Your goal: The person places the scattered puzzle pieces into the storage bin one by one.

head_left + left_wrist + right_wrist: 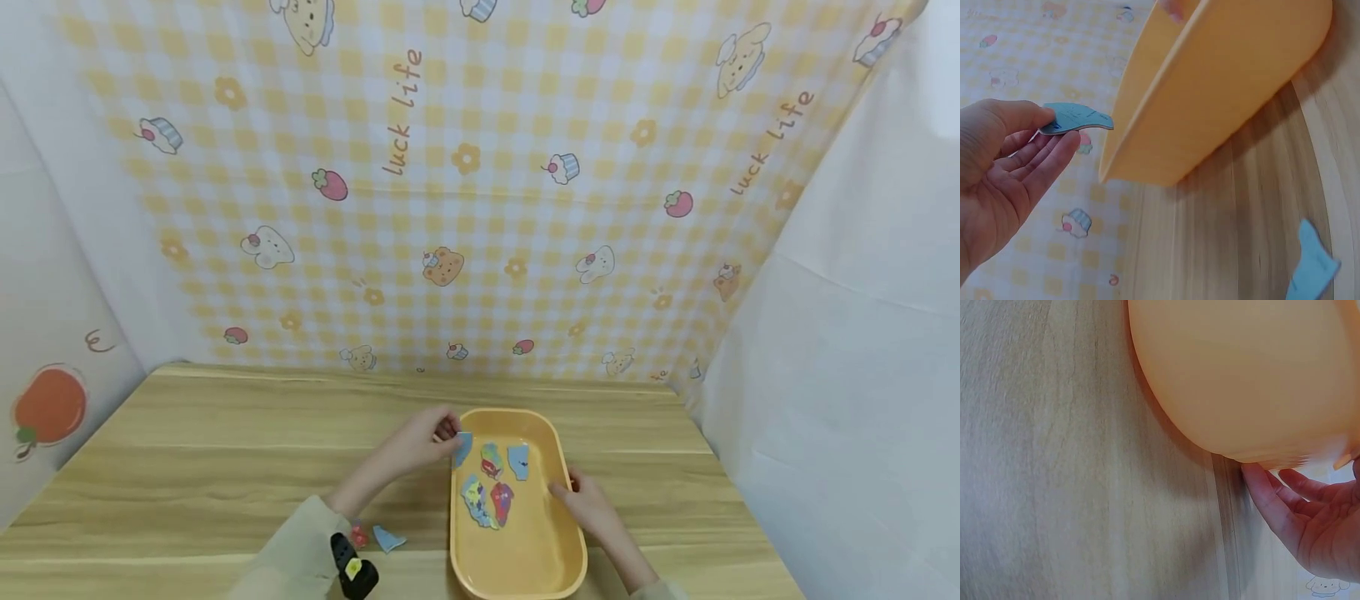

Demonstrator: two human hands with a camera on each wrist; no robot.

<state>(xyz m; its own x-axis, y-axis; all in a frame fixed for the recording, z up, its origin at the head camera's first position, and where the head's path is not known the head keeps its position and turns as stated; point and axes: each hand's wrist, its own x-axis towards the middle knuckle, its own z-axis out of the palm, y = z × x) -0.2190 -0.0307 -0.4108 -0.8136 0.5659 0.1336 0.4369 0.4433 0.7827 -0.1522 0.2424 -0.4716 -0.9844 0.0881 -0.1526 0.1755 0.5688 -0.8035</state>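
My left hand (426, 442) pinches a flat blue puzzle piece (1077, 117) between thumb and fingers, with one end of the piece pointing at the tray wall in the left wrist view. In the head view that hand is at the far left rim of an orange-yellow tray (525, 567). Inside the tray lie several pieces: a blue one (518, 462), a green and red one (491, 459), a blue and yellow one (474, 498) and a red one (502, 502). My right hand (592, 505) grips the tray's right side, thumb over the rim, fingers against the outer wall (1260, 450).
On the wooden table (247, 450), left of the tray, lie another blue piece (388, 539) and a small red piece (359, 534), close to the black wrist device (354, 568). A yellow checked cloth (480, 217) hangs behind the table.
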